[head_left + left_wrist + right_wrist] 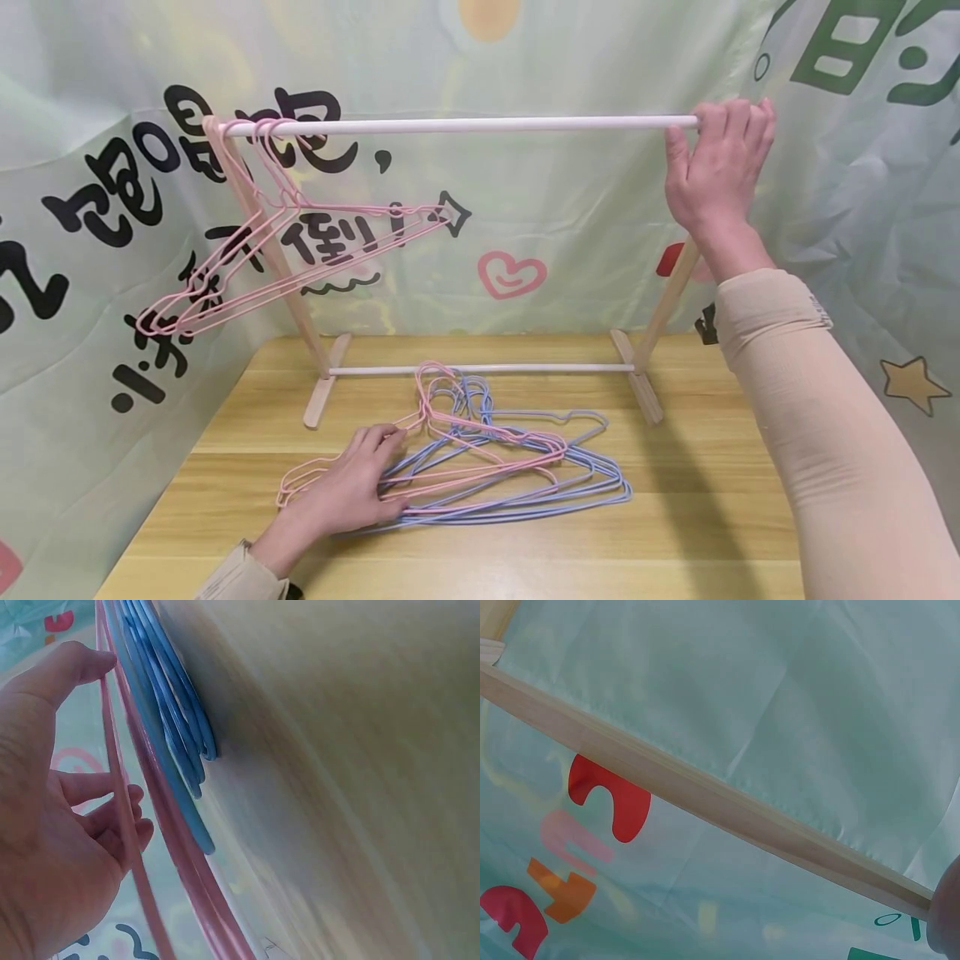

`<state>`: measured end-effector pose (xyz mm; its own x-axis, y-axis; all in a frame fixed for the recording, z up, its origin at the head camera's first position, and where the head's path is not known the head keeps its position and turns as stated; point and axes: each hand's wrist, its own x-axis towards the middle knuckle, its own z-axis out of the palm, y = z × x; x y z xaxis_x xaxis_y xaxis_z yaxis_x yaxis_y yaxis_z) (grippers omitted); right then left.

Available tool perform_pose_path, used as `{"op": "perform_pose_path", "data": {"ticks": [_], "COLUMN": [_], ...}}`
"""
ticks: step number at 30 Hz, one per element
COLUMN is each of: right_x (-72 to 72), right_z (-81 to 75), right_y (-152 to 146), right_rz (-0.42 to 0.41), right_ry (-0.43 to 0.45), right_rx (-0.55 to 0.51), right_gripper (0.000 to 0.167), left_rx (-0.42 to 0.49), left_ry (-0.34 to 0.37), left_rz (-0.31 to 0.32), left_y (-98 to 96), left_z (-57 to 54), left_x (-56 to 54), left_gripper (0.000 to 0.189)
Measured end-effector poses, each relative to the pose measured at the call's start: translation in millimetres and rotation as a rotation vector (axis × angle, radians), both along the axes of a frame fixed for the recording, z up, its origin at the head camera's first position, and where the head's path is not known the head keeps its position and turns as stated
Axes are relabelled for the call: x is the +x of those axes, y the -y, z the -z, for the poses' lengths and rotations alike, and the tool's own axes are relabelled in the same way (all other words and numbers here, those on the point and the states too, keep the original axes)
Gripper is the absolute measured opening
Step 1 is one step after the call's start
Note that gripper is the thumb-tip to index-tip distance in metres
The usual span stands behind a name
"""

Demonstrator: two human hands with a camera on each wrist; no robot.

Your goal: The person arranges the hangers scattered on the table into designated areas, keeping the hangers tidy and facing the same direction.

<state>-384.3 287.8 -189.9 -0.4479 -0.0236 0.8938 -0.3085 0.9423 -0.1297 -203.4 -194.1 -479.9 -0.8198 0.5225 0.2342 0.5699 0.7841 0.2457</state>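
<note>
A small clothes rack of wooden posts and white rods stands on the table; its top rod (465,125) carries a few pink hangers (262,221) at the left end. At the top right corner my right hand (723,158) grips the rack, fingers over the corner. The wooden post (705,799) slants through the right wrist view, with only a bit of the hand at the edge. My left hand (356,483) is at a pile of hangers, thumb and curled fingers about a pink hanger (120,765). Several blue hangers (525,504) lie beside and under the pink ones.
The wooden table (562,558) extends in front of the rack. The rack's lower rod (540,367) runs just behind the hanger pile, between two wooden feet (637,383). A printed cloth backdrop (585,225) hangs close behind and along the sides.
</note>
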Motion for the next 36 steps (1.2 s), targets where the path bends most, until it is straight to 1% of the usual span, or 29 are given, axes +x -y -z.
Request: {"op": "perform_pose_path", "data": {"ticks": [6,9,15,22,29,36], "right_x": [-0.3,0.1,1.1,0.1,-1.0,-0.4], "right_z": [0.4,0.0,-0.7,-0.7,0.0,0.0], "right_y": [-1,-1,0,0,-1,0], "right_rz": [-0.005,0.006,0.023,0.023,0.017,0.011], "right_ry": [-0.001,0.013,0.033,0.034,0.023,0.01], "right_rx": [0.004,-0.007,-0.026,-0.028,-0.027,-0.018], "right_gripper": [0.059,0.06,0.061,0.061,0.061,0.061], "left_rx": [0.038,0.056,0.079,0.093,0.115,0.152], "left_ry": [-0.013,-0.025,-0.066,-0.15,-0.214,-0.347], "left_rz": [0.002,0.007,0.005,0.004,0.013,0.043], "left_y": [0.6,0.9,1.7,3.5,5.4,5.8], "left_z": [-0.9,-2.7,-7.3,-12.8,-20.7,-33.5], "left_x": [2.0,3.1,6.5,8.5,11.0,9.7], "left_gripper": [0.097,0.098,0.101,0.103,0.104,0.108]}}
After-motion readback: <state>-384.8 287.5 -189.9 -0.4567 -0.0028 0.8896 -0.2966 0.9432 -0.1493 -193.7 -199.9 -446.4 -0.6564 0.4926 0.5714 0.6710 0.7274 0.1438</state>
